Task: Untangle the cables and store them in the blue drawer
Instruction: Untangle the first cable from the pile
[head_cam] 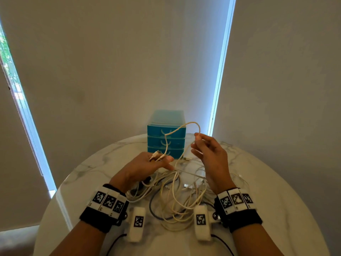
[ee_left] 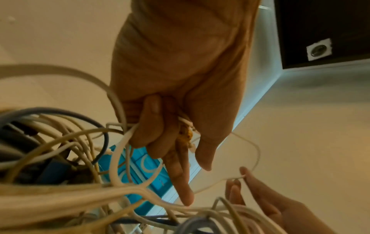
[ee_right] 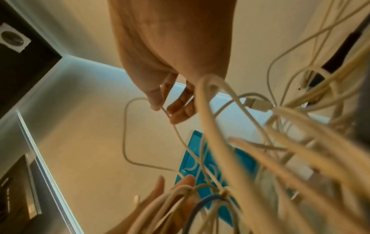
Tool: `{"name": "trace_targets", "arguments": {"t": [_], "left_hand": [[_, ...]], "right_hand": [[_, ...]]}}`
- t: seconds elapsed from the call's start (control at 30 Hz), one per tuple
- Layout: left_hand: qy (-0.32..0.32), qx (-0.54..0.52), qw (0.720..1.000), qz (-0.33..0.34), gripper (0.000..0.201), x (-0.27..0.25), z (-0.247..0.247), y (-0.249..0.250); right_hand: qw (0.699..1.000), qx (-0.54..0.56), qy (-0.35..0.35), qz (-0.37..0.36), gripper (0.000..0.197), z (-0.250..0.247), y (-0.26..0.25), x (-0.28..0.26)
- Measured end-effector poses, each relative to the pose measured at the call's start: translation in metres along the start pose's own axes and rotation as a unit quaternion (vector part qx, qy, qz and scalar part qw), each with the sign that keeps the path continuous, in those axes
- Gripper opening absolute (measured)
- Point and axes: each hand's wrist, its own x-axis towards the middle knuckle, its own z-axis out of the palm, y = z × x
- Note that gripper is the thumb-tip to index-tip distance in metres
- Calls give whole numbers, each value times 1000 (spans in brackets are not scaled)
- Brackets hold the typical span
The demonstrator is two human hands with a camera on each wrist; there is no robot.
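A round marble table [head_cam: 276,182] fills the lower frame. Behind it, pale roller blinds [head_cam: 129,61] cover the windows, daylight glowing in narrow gaps at left and right of centre. A bead chain [head_cam: 24,117] hangs along the left gap.

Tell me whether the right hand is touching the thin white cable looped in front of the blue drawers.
Touching. The right wrist view shows the right hand pinching the thin white cable between thumb and fingertips.
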Motion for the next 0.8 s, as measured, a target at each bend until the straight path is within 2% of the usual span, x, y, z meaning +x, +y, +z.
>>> {"name": "trace_targets", "arguments": {"t": [0.07, 0.17, 0.3, 0.4, 0.53, 0.6, 0.7, 0.73, 0.8], "left_hand": [[23, -14, 999, 19, 31, 1, 2, 0], [43, -33, 996, 67, 25, 0, 9, 7], [113, -36, 988, 95, 22, 2, 20, 7], [176, -37, 980, 88, 30, 5, 20, 4], [221, -35, 970, 89, 38, 7, 13, 0], [251, -22, 963, 94, 38, 5, 9, -2], [285, -44, 954, 87, 32, 6, 2, -5], [291, -66, 951, 85, 28, 7, 0, -6], [299, -92, 946, 89, 20, 8, -3, -7]], "right_hand": [[995, 98, -2, 3, 21, 3, -9, 0], [983, 168, -75, 16, 25, 7, -21, -4], [978, 123, -162, 38, 36, 19, -22, -17], [977, 105, -179, 36, 34, 19, -24, -19], [967, 93, -233, 38, 37, 15, -28, -21], [967, 46, -250, 38, 39, 13, -24, -19], [972, -158, -175, 6, 30, 3, -7, -9], [961, -236, -147, 6, 29, -3, 0, -6], [923, -348, -149, 66, 30, -11, 11, -2]]}}
